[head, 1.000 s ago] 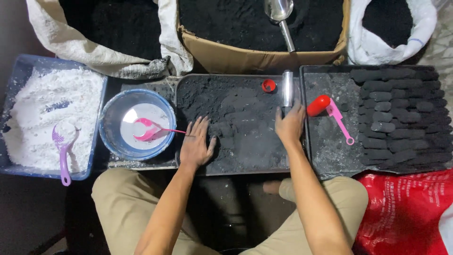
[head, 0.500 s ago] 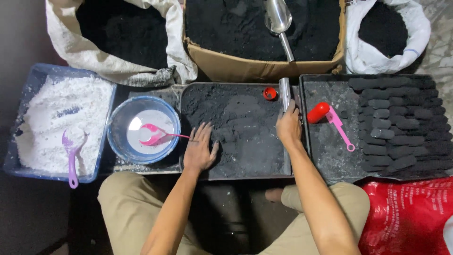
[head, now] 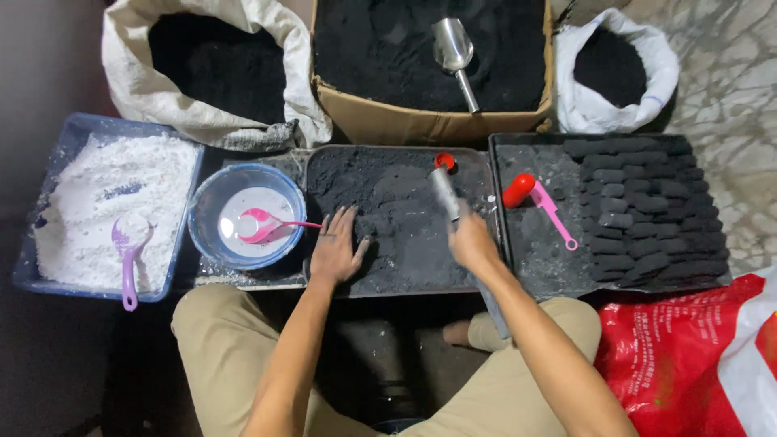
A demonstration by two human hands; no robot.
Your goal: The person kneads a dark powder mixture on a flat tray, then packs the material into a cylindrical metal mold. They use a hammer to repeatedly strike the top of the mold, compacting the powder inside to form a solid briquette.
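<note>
My left hand (head: 337,247) lies flat, fingers spread, on the black powder in the middle tray (head: 388,285). My right hand (head: 472,241) is closed around a shiny metal tube (head: 443,193), which slants up and left over the powder toward a small red cap (head: 443,161) at the tray's far edge.
The right tray (head: 534,259) holds rows of black briquettes (head: 639,202) and a red and pink plunger (head: 538,197). On the left are a blue bowl (head: 247,225) with a pink spoon and a blue tub of white powder (head: 97,202). Behind stand sacks and a cardboard box (head: 429,121) with a metal scoop (head: 452,48).
My right hand took hold of the metal tube at the tray's right edge and drew it left and toward me over the powder. The left hand stayed put.
</note>
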